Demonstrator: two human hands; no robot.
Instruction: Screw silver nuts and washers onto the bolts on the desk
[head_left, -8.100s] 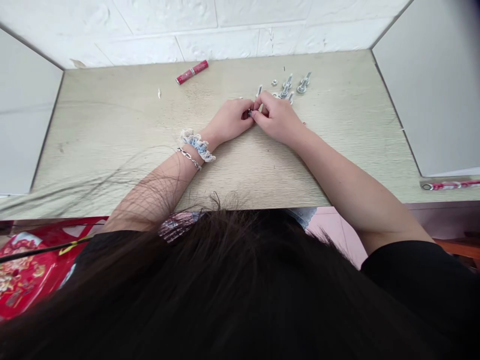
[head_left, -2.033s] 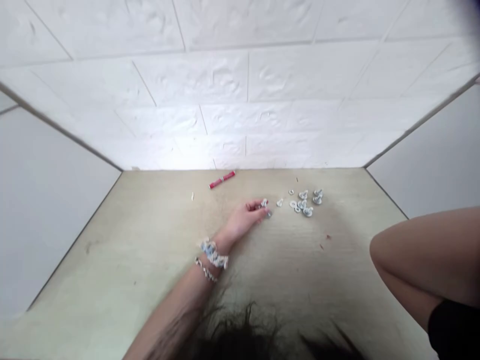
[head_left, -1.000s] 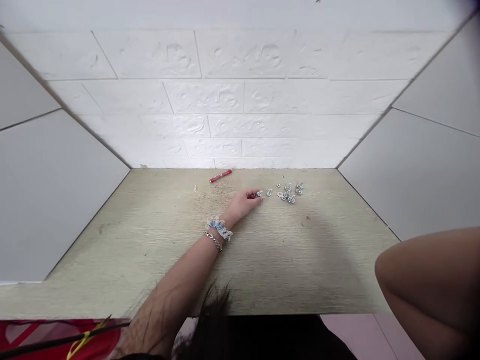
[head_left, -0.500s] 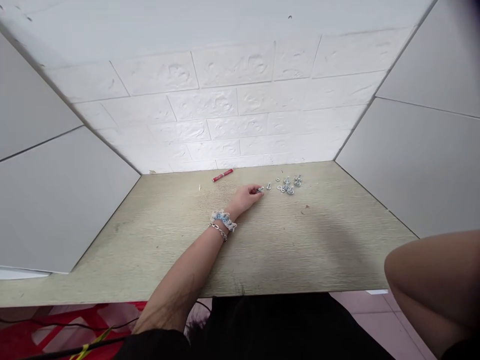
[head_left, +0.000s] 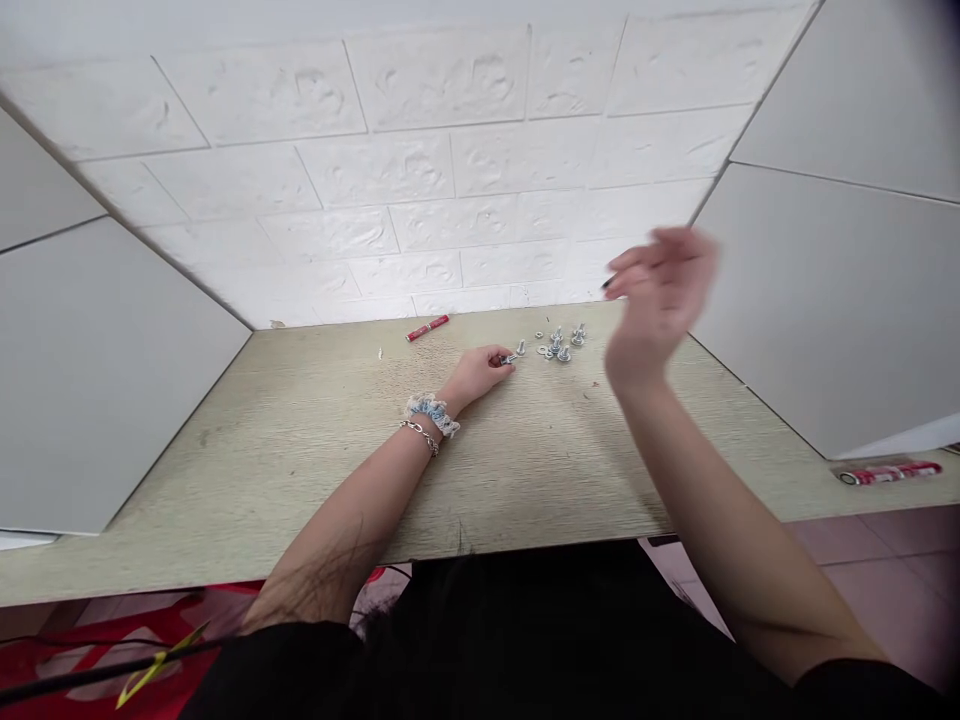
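Note:
My left hand [head_left: 480, 372] rests on the wooden tabletop, its thumb and fingertips closed on a small silver bolt [head_left: 510, 359]. Just beyond those fingertips, another bolt [head_left: 521, 347] stands by itself. A cluster of bolts with nuts and washers [head_left: 557, 345] lies farther right, and two more bolts [head_left: 578, 335] are beside it. My right hand [head_left: 664, 295] is raised above the right side of the table, smeared by motion. Something small and dark shows at its fingertips; I cannot make out what it is.
A red marker-like stick [head_left: 427, 328] lies near the white brick-patterned wall [head_left: 420, 180]. Another red cylinder [head_left: 889, 473] is at the table's right front edge. Grey panels [head_left: 135, 380] close in both sides. A red stool [head_left: 97, 650] and dark cables are below on the left.
My right hand has come up into view over the table's right side. My left hand keeps its grip on the bolt. The camera view has shifted, revealing the red cylinder at right.

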